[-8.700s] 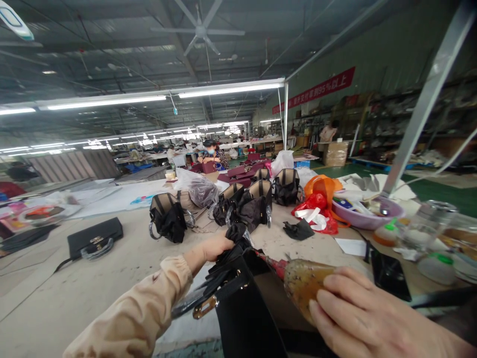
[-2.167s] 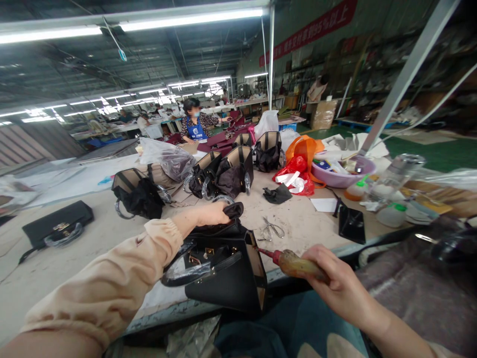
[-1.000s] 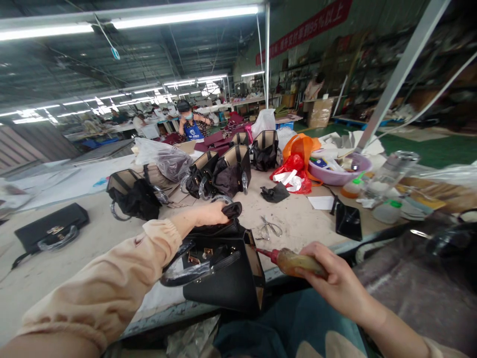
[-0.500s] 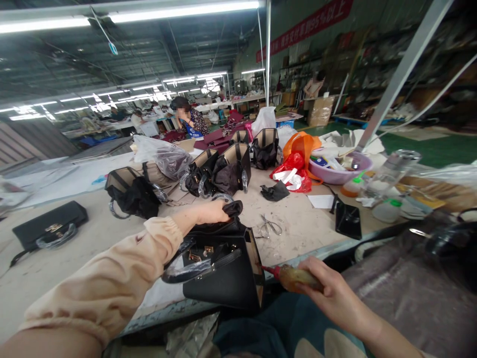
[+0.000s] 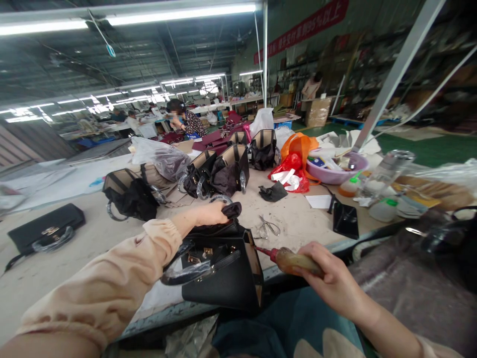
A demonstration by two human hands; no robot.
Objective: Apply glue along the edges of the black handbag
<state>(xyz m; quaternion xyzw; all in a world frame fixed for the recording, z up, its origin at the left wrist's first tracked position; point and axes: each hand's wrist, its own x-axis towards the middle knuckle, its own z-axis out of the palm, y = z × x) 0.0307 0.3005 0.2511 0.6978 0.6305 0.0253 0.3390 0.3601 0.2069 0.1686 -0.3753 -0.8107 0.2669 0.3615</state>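
Observation:
A black handbag (image 5: 223,276) lies on its side at the table's front edge, its beige-lined side opening facing right. Its handle (image 5: 186,273) is wrapped in clear plastic, and gold fittings (image 5: 199,254) show on the panel. At the bag's far side, my left hand (image 5: 208,214) is closed on bunched black lining (image 5: 231,210). My right hand (image 5: 320,268) is wrapped round a yellowish glue bottle (image 5: 292,261) with a red nozzle. The nozzle's thin tip points left, at the upper part of the bag's side edge; whether it touches cannot be told.
Small scissors (image 5: 267,227) lie beyond the bag. Several black bags, one of them (image 5: 130,194) at left, stand farther back. A closed black bag (image 5: 46,228) lies far left. To the right are a purple basin (image 5: 337,171), a black pouch (image 5: 346,220) and a green-capped bottle (image 5: 383,209).
The glue bottle's nozzle has moved up along the bag's side edge with my right hand. My left hand keeps its grip on the lining. The view has shifted slightly.

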